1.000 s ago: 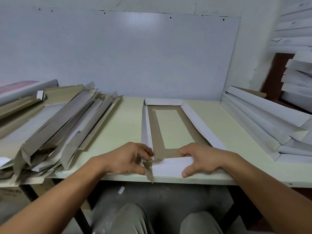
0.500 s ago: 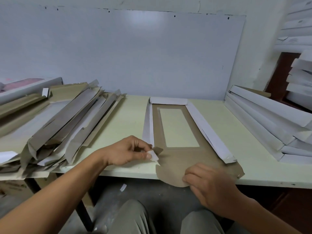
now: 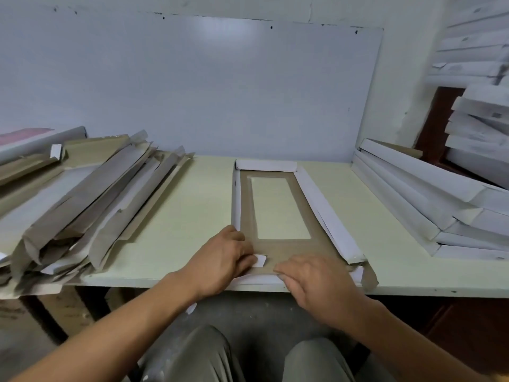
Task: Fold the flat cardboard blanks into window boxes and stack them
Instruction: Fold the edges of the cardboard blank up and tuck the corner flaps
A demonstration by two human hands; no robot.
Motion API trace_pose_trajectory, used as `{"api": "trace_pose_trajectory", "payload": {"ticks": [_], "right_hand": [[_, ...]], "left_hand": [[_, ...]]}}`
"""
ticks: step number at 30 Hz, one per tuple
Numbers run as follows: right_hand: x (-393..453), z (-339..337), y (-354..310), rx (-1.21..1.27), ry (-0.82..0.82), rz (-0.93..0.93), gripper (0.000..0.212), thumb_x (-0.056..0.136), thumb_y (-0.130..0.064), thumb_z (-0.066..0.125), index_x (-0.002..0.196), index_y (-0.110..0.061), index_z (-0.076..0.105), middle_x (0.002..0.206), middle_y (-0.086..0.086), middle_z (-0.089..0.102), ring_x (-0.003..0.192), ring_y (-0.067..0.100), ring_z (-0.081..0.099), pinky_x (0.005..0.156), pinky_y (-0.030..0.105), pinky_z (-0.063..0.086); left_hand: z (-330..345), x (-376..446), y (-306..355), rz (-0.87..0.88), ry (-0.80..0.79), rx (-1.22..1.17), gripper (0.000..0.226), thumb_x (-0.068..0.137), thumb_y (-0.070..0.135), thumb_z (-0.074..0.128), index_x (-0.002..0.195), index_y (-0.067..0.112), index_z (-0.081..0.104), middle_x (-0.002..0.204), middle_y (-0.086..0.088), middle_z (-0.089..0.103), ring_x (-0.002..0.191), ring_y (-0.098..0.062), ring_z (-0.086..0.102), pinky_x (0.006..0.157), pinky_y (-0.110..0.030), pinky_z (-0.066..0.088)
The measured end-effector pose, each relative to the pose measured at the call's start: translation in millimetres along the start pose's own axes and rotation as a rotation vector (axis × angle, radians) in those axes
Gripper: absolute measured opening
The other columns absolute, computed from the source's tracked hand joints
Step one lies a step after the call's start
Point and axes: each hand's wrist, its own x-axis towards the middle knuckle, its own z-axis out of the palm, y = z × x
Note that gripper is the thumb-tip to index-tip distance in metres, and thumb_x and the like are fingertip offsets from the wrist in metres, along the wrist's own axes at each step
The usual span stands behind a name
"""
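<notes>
A cardboard blank (image 3: 289, 250) lies lengthwise on the table, brown inside up, with a rectangular window cut in its middle. Its left, far and right white flaps are folded up and inward. My left hand (image 3: 223, 260) is at the near left corner, with curled fingers holding a small white corner tab (image 3: 259, 261) down on the brown panel. My right hand (image 3: 316, 279) lies with fairly straight fingers along the near end flap (image 3: 256, 278), which is raised at the table's front edge. The near right corner flap (image 3: 369, 277) sticks out past the edge.
A loose pile of flat blanks (image 3: 96, 205) fills the table's left side. Folded white boxes (image 3: 413, 199) are stacked on the right, with more of them (image 3: 479, 128) behind. A white board (image 3: 192, 92) closes the back. My knees are under the table (image 3: 176, 216).
The near end flap, which hung flat over the table edge half a second ago, has been lifted by my right hand. My left hand has pushed the corner tab inward onto the brown panel.
</notes>
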Motion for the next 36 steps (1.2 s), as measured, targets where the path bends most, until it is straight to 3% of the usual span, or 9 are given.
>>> {"api": "trace_pose_trajectory", "payload": {"ticks": [3, 7, 10, 12, 19, 26, 30, 33, 36], "right_hand": [[-4.6, -11.6, 12.2, 0.191, -0.094, -0.015, 0.062, 0.093, -0.066, 0.018, 0.090, -0.021, 0.061, 0.087, -0.005, 0.061, 0.084, 0.013, 0.054, 0.076, 0.036, 0.045], [-15.3, -28.9, 74.0, 0.381, 0.209, 0.397, 0.057, 0.090, -0.067, 0.023, 0.085, -0.030, 0.066, 0.088, -0.010, 0.062, 0.090, 0.015, 0.059, 0.081, 0.037, 0.046], [-28.0, -39.7, 124.4, 0.234, -0.016, 0.712, 0.026, 0.097, -0.051, 0.042, 0.101, -0.028, 0.053, 0.095, 0.002, 0.061, 0.084, 0.022, 0.061, 0.075, 0.037, 0.049], [-33.1, -37.2, 132.9, 0.584, -0.184, 0.805, 0.023, 0.096, -0.048, 0.054, 0.105, -0.027, 0.047, 0.080, 0.008, 0.064, 0.061, 0.023, 0.061, 0.056, 0.032, 0.050], [-27.6, -36.0, 124.6, 0.773, -0.343, 0.646, 0.026, 0.081, 0.000, 0.055, 0.099, -0.019, 0.055, 0.053, 0.010, 0.056, 0.041, 0.023, 0.050, 0.044, 0.026, 0.043], [-11.0, -19.3, 123.7, 1.055, -0.260, 0.841, 0.017, 0.086, -0.013, 0.068, 0.096, 0.001, 0.072, 0.051, 0.006, 0.052, 0.032, 0.012, 0.034, 0.035, 0.016, 0.023], [-12.4, -22.8, 134.3, 1.341, -0.315, 0.766, 0.036, 0.087, -0.028, 0.072, 0.098, 0.005, 0.062, 0.093, 0.029, 0.071, 0.037, 0.014, 0.050, 0.034, 0.020, 0.038], [-19.0, -19.9, 136.7, 1.188, -0.347, 0.597, 0.017, 0.091, -0.011, 0.068, 0.100, 0.003, 0.065, 0.093, 0.025, 0.072, 0.041, 0.014, 0.051, 0.038, 0.022, 0.036], [-18.2, -12.8, 135.1, 0.715, -0.266, 0.418, 0.012, 0.094, -0.019, 0.064, 0.083, -0.019, 0.070, 0.065, -0.001, 0.065, 0.050, 0.011, 0.046, 0.056, 0.028, 0.038]], "left_hand": [[0.0, -1.9, -7.3, -0.017, -0.049, -0.010, 0.036, 0.102, 0.037, 0.046, 0.085, 0.013, 0.066, 0.076, 0.001, 0.055, 0.084, -0.017, 0.047, 0.077, -0.034, 0.043], [-2.1, -2.0, -7.3, 0.013, -0.054, -0.037, 0.034, 0.102, 0.035, 0.049, 0.074, 0.016, 0.057, 0.070, 0.008, 0.045, 0.077, -0.014, 0.043, 0.073, -0.032, 0.043], [-3.5, -1.1, -6.8, 0.015, -0.051, -0.030, 0.035, 0.101, 0.035, 0.050, 0.073, 0.017, 0.057, 0.069, 0.008, 0.045, 0.077, -0.016, 0.044, 0.072, -0.031, 0.042], [-4.3, -1.5, -5.7, 0.018, -0.039, -0.036, 0.035, 0.101, 0.034, 0.051, 0.071, 0.017, 0.055, 0.067, 0.009, 0.043, 0.076, -0.016, 0.045, 0.071, -0.030, 0.041], [-2.5, -4.0, -6.4, 0.018, -0.007, -0.026, 0.033, 0.101, 0.034, 0.051, 0.074, 0.016, 0.058, 0.070, 0.010, 0.042, 0.079, -0.014, 0.044, 0.071, -0.030, 0.043], [-4.8, -1.7, 1.0, 0.035, -0.068, -0.027, 0.038, 0.099, 0.044, 0.051, 0.078, 0.017, 0.067, 0.071, 0.004, 0.046, 0.080, -0.016, 0.046, 0.071, -0.030, 0.044], [-2.5, -4.5, 1.6, 0.005, -0.068, -0.041, 0.035, 0.102, 0.039, 0.045, 0.089, 0.017, 0.070, 0.080, 0.002, 0.043, 0.081, -0.013, 0.042, 0.073, -0.026, 0.039], [-2.7, -3.3, 0.8, -0.006, -0.092, -0.030, 0.028, 0.103, 0.031, 0.045, 0.110, 0.017, 0.069, 0.085, 0.002, 0.042, 0.083, -0.011, 0.040, 0.075, -0.027, 0.039], [-6.9, 0.6, 3.9, -0.070, -0.050, -0.107, 0.021, 0.098, 0.025, 0.056, 0.118, 0.028, 0.056, 0.082, 0.009, 0.048, 0.077, -0.008, 0.044, 0.070, -0.024, 0.037]]}}
